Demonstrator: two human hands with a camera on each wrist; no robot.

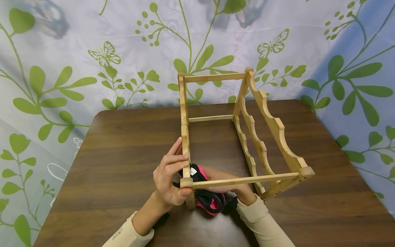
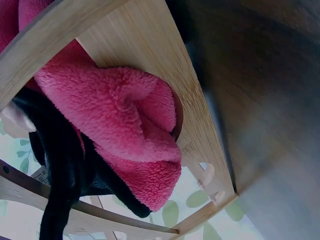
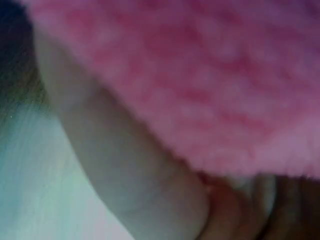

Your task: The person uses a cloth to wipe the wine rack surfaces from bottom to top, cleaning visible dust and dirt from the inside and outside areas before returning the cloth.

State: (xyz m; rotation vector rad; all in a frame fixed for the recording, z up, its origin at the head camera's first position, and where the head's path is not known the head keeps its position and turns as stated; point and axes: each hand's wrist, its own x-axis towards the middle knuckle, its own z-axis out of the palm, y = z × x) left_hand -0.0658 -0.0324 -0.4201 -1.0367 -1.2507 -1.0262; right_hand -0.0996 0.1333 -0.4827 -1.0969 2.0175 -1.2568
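A light wooden rack [image 1: 279, 137] with scalloped rails stands on the table. My left hand [image 1: 168, 176] grips its near left corner, fingers over the upper rail and thumb below. Inside the rack, my right hand [image 1: 220, 174] reaches behind the near crossbar and holds a black cloth item with a pink fleece lining [image 1: 213, 202]. The left wrist view shows its bunched pink fleece [image 2: 125, 115] against a wooden side panel [image 2: 150, 35], with a black strap [image 2: 60, 170] hanging beside it. Close up and blurred, right-hand fingers [image 3: 125, 145] lie along the fleece. Most right fingertips are hidden.
The brown wooden table [image 1: 132, 137] extends around the rack on both sides. Behind it hangs a pale backdrop [image 1: 123, 31] with green leaves and butterflies. A dark strap [image 1: 162, 219] lies by my left forearm at the near edge.
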